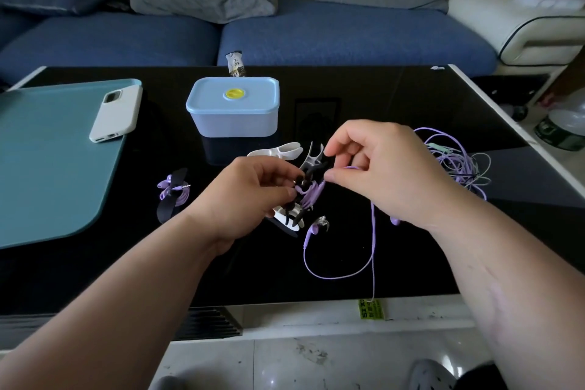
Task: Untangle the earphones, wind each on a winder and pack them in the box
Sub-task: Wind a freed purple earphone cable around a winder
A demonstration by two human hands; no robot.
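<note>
Box (234,114) lidded, contents hidden; left grip (250,196) holds winder (307,173), right grip (380,168) pinches purple cord (374,247)

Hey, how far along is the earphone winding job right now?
Done: one wound earphone lies on the table. In hand: the left hand holds a black winder partly wrapped in purple cable, which the right hand pinches. Left: the tangle, the white winders, and packing the box, lid on.
</note>
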